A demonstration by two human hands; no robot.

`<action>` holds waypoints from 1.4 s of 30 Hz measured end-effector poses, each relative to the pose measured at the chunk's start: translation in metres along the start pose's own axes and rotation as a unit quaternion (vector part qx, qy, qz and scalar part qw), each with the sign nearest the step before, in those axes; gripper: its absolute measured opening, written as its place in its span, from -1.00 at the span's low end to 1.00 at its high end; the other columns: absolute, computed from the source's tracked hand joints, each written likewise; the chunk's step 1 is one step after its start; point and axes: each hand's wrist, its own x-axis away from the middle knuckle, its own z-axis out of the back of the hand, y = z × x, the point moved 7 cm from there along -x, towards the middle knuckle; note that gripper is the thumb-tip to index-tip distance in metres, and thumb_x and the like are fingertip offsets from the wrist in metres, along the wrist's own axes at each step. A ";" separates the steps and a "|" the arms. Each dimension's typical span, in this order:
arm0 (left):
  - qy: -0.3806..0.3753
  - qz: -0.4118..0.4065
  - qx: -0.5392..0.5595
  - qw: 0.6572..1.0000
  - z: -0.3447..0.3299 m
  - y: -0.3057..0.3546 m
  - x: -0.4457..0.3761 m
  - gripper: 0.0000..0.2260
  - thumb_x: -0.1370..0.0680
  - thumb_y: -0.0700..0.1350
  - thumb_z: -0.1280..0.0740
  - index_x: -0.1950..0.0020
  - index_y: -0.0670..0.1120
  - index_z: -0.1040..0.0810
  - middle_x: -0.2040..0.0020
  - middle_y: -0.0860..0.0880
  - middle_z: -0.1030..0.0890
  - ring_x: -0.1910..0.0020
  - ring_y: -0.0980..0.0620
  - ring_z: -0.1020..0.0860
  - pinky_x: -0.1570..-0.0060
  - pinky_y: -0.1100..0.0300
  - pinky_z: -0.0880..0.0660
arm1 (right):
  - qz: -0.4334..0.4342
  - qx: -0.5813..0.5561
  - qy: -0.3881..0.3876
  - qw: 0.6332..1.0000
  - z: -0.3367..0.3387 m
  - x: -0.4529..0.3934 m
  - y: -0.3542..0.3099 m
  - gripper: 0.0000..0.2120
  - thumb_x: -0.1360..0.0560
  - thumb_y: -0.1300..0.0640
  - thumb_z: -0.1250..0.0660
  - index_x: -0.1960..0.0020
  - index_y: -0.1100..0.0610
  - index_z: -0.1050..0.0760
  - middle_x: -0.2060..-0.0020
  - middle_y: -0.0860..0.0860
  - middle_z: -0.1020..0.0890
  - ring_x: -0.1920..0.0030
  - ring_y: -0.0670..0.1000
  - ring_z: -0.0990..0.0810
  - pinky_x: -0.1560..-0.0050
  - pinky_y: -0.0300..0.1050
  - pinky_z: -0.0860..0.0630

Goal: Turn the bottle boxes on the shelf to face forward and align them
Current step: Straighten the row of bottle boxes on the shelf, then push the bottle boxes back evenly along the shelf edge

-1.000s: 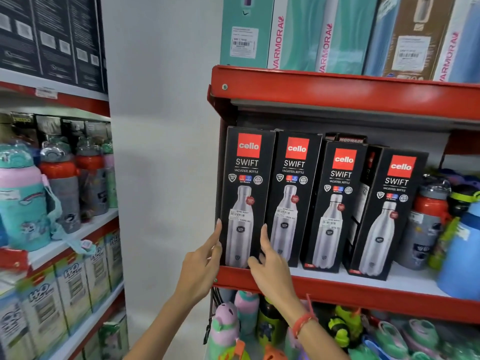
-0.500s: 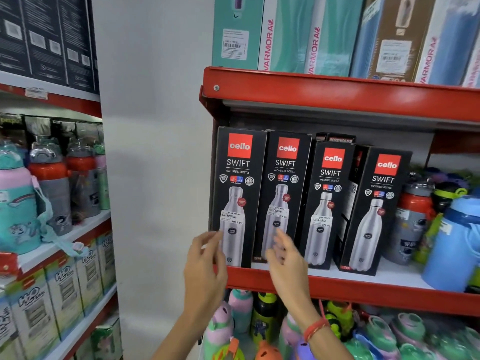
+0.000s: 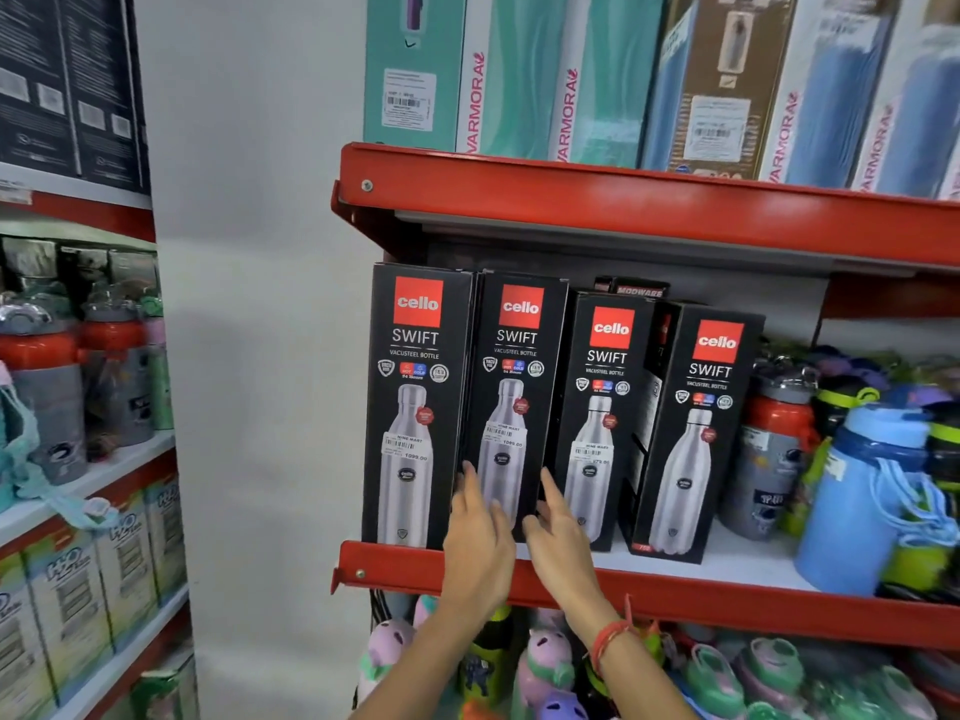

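Four black Cello Swift bottle boxes stand upright on the red-rimmed shelf, printed fronts outward. The first box and second box sit at the front edge, side by side. Slightly further back are the third box and the fourth box, which is turned a little and shows its left side. My left hand has its fingertips at the second box's lower left edge. My right hand reaches its lower right edge. The fingers of both hands are extended.
A grey bottle with a red lid and a blue bottle crowd the shelf right of the boxes. Tall Varmora boxes fill the shelf above. Children's bottles hang below. Another stocked rack stands at the left.
Both hands have shifted right, from either side of the first box's base to either side of the second box. The view has moved closer to the shelf.
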 end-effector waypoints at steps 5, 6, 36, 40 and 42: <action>0.032 0.015 0.011 0.999 0.008 0.004 0.009 -0.50 -0.63 -0.17 -0.05 -0.54 -0.05 0.05 -0.53 -0.07 -0.18 -0.41 0.00 -0.31 -0.21 0.27 -0.24 | 0.008 0.014 0.014 1.000 0.007 0.005 0.003 -0.42 -0.57 0.16 -0.14 -0.53 -0.09 -0.04 -0.22 0.33 -0.52 -0.12 0.25 -0.57 -0.01 0.09 -0.54; 0.039 0.016 0.012 0.999 0.010 0.005 0.013 -0.51 -0.63 -0.17 -0.05 -0.54 -0.05 0.03 -0.53 -0.05 -0.20 -0.40 0.02 -0.32 -0.18 0.31 -0.21 | 0.015 0.014 0.019 1.000 0.010 0.008 0.004 -0.43 -0.57 0.15 -0.14 -0.52 -0.10 -0.06 -0.20 0.32 -0.54 -0.04 0.23 -0.60 0.05 0.06 -0.54; -0.077 -0.009 0.040 0.996 -0.083 0.053 0.037 -0.46 -0.63 0.08 -0.02 -0.53 -0.07 0.10 -0.57 -0.03 0.04 -0.55 0.06 0.09 -0.47 0.16 0.04 | 0.012 -0.041 0.060 0.997 0.091 0.004 0.050 -0.56 -0.60 0.18 -0.12 -0.47 0.05 -0.25 -0.39 0.06 -0.42 -0.31 0.02 -0.45 -0.28 -0.13 -0.34; -0.080 0.041 0.034 0.995 -0.097 0.050 0.025 -0.41 -0.64 0.08 0.00 -0.53 -0.12 0.21 -0.58 -0.10 0.04 -0.55 -0.03 0.03 -0.47 0.10 -0.01 | -0.012 -0.034 0.017 0.999 0.087 -0.007 0.050 -0.51 -0.62 0.15 -0.06 -0.53 0.03 -0.09 -0.22 0.25 -0.55 -0.17 0.22 -0.54 -0.11 0.06 -0.45; -0.073 0.057 0.027 0.995 -0.099 0.047 0.021 -0.45 -0.65 0.02 0.01 -0.53 -0.13 0.18 -0.57 -0.13 -0.03 -0.53 -0.08 -0.07 -0.46 0.05 -0.08 | -0.014 -0.026 0.005 1.000 0.085 -0.012 0.052 -0.49 -0.61 0.15 -0.03 -0.53 -0.03 -0.05 0.29 0.12 -0.59 0.25 0.11 -0.56 0.20 0.02 -0.45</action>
